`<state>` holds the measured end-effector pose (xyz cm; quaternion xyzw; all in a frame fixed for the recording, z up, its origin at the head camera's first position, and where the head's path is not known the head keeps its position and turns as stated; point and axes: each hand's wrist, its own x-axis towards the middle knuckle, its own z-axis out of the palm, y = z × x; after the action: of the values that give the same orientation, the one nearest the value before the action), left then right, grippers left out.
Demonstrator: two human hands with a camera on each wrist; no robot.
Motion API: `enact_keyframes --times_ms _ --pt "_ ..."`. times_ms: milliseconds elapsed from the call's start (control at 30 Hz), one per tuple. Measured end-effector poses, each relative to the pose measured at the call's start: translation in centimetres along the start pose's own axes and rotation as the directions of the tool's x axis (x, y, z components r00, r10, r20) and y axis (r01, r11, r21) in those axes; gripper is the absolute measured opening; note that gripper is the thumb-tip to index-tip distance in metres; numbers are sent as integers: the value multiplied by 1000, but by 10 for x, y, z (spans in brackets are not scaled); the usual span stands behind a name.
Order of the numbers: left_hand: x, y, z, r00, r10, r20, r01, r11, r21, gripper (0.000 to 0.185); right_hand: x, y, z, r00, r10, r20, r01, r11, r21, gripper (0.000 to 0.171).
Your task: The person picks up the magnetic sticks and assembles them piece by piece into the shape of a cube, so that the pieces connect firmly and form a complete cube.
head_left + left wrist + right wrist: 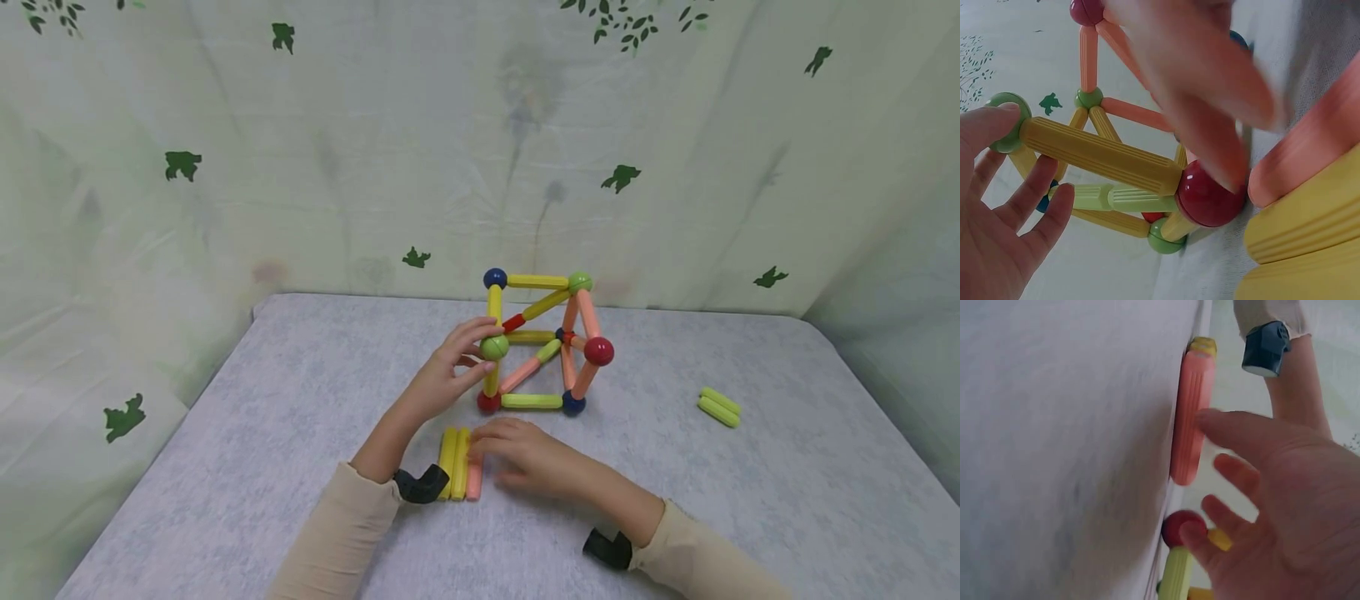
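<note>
My left hand (442,379) pinches a green ball (494,347) between thumb and fingers, at the near left upper corner of a frame built of rods and balls. A yellow rod (1104,156) runs from that ball down to a red ball (1210,194) at the table. My right hand (528,458), fingers loosely bent, hovers beside a row of loose rods in front of the frame. It holds nothing; its fingertips are right by the pink rod (1192,419). Two yellow rods (453,462) lie alongside the pink one, left of it.
Two short green rods (720,407) lie on the grey table (300,375) at the right. The frame's far side has a blue ball (495,278) and a green one (580,283) on top. A pale printed cloth (360,150) hangs behind the table.
</note>
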<state>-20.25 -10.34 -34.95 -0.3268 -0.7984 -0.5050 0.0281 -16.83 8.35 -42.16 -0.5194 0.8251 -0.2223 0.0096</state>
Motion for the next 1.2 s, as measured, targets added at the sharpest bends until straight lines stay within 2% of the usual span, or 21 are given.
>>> enact_keyframes --times_ms 67,200,400,467,567,600,667,700,767,867,967,1200 --pt "0 1 0 1000 -1 -3 1 1000 4 40 2 1 3 999 14 45 -13 999 -35 37" --pt "0 1 0 1000 -10 -4 10 1000 13 40 5 0 4 998 28 49 -22 994 -111 29" --pt "0 2 0 1000 -27 -1 27 999 18 40 2 -5 -8 991 84 105 -73 991 -109 15" --pt "0 2 0 1000 -29 -2 29 999 19 41 -2 -5 -17 992 90 90 -80 991 -103 15" --pt "0 2 1 1000 -28 -1 28 999 18 41 -9 -6 -38 994 108 1 -108 992 -64 23" --pt "0 1 1 1000 -27 -1 27 999 18 41 -12 -6 -46 993 108 -48 -110 993 -48 25" --pt "1 -10 2 1000 -21 0 21 1000 15 42 -16 -6 -61 981 88 -174 -96 995 -37 29" --pt "1 -15 3 1000 -17 -1 17 1000 12 42 -19 -6 -69 969 75 -237 -89 995 -46 32" --pt "2 -26 4 1000 -10 -2 10 1000 10 43 -22 -2 -82 928 24 -371 -64 993 -98 31" --pt "3 -38 5 1000 -2 -6 2 1000 9 43 -28 7 -96 867 -23 -498 -62 986 -152 30" --pt "3 -38 5 1000 2 -8 -2 1000 13 43 -31 17 -102 839 -7 -543 -79 988 -135 30" --pt "2 -39 5 1000 3 -4 -3 1000 22 42 -30 30 -93 816 90 -570 -157 985 -68 37"
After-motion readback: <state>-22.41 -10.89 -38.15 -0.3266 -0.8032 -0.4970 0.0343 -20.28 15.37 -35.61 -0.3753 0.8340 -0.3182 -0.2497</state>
